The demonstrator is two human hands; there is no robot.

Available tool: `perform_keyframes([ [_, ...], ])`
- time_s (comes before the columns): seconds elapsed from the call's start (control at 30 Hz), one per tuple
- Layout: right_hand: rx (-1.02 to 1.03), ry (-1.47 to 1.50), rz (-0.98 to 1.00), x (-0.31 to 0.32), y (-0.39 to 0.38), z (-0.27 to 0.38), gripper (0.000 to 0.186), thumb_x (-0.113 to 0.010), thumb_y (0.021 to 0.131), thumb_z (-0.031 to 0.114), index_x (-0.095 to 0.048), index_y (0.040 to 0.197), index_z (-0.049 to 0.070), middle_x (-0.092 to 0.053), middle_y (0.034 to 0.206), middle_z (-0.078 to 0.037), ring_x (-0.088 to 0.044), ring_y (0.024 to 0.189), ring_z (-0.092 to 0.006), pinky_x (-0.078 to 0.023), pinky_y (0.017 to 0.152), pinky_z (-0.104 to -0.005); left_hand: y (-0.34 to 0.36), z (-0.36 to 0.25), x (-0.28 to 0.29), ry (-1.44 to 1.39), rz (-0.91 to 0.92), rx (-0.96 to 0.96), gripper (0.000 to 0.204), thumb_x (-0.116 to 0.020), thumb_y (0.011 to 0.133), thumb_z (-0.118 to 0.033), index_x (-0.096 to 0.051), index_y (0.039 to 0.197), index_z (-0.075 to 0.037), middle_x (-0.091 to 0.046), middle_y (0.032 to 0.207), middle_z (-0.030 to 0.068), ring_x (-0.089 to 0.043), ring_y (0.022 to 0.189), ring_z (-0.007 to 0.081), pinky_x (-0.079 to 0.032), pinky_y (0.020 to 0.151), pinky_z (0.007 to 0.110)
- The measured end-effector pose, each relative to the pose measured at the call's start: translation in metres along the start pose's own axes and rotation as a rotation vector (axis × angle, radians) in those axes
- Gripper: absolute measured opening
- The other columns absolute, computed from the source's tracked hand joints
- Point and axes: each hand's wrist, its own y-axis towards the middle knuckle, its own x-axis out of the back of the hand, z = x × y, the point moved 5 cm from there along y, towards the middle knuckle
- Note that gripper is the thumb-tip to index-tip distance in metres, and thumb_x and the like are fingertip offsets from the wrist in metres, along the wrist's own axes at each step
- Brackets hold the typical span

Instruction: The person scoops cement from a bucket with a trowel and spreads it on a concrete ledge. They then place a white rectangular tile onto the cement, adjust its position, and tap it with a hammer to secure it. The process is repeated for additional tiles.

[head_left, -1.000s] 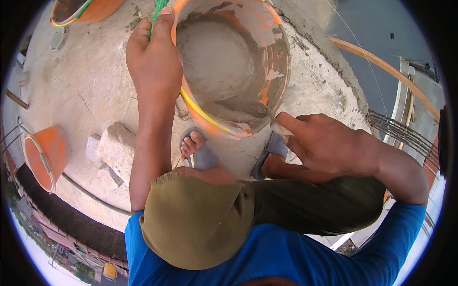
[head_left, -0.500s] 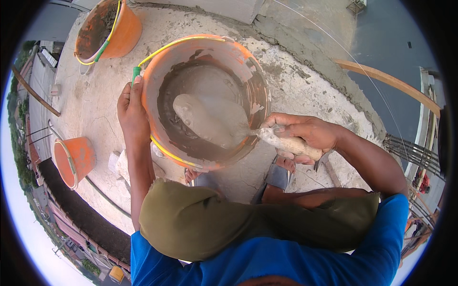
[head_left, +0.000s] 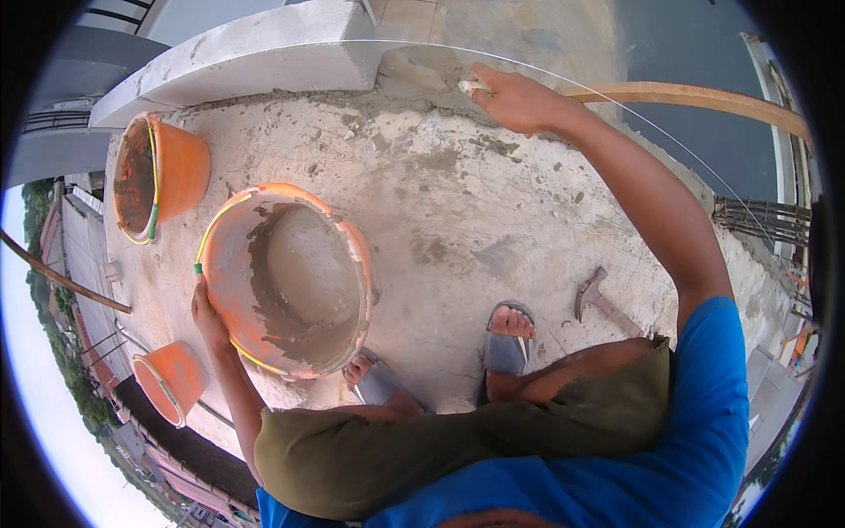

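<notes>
My left hand (head_left: 209,312) is closed on the green grip of the handle of a large orange bucket (head_left: 231,286), whose inside is coated with wet grey mortar and holds some at the bottom. My right hand (head_left: 519,104) is stretched out to the far edge of the concrete floor (head_left: 422,229), closed round the pale handle of a trowel (head_left: 472,86); I cannot make out the blade. Just beneath it lies a rough strip of wet mortar (head_left: 409,84) beside a white block ledge (head_left: 264,57). A thin string (head_left: 651,132) runs across near that hand.
Two smaller orange buckets (head_left: 176,172) stand at the left. A hammer (head_left: 603,299) lies right of my sandalled feet (head_left: 509,343). A wooden board (head_left: 704,101) and rebar (head_left: 761,216) are at the right. Roofs and trees show beyond the left edge.
My right hand has left the bucket with the trowel and reached forward to the far edge. My left hand and the big bucket sit lower and leftward in view as the camera shifted.
</notes>
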Motion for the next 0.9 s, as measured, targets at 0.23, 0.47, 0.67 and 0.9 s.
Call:
perform_keyframes([
  [0.23,0.076,-0.52,-0.091,-0.002,-0.001,-0.017,0.041,-0.048,0.112,0.029,-0.049,0.149,0.013,-0.073,0.11,-0.025,-0.074,0.099,-0.0409,-0.059,0.085,-0.055,0.011,0.014,0.011,-0.089,0.06,0.041,0.05,-0.053,0.115,-0.042,-0.069,0.136,0.001,-0.073,0.122,0.0081,-0.068,0.108,0.0168,-0.055,0.093,0.032],
  [0.47,0.007,-0.567,-0.231,-0.005,-0.072,-0.101,0.04,-0.051,0.112,0.028,-0.049,0.151,0.017,-0.072,0.109,-0.022,-0.074,0.091,-0.0409,-0.061,0.079,-0.052,0.016,0.023,0.012,-0.16,0.098,0.086,0.049,-0.05,0.116,-0.039,-0.066,0.139,0.001,-0.07,0.127,0.0091,-0.068,0.111,0.0195,-0.056,0.095,0.034],
  [0.67,0.056,-0.496,-0.329,-0.018,-0.08,-0.115,0.04,-0.051,0.113,0.031,-0.051,0.151,0.018,-0.07,0.11,-0.019,-0.075,0.09,-0.0393,-0.061,0.079,-0.0513,0.029,0.036,0.019,-0.225,0.141,0.09,0.052,-0.048,0.115,-0.039,-0.063,0.144,0.002,-0.068,0.132,0.0107,-0.066,0.119,0.0214,-0.055,0.102,0.036],
  [0.9,0.121,-0.461,-0.448,-0.028,-0.076,-0.152,0.04,-0.052,0.112,0.032,-0.05,0.15,0.019,-0.07,0.112,-0.023,-0.074,0.091,-0.0415,-0.06,0.079,-0.0535,0.027,0.026,0.009,-0.173,0.126,0.073,0.05,-0.052,0.115,-0.04,-0.067,0.139,0.001,-0.07,0.125,0.008,-0.068,0.112,0.0197,-0.056,0.095,0.034],
])
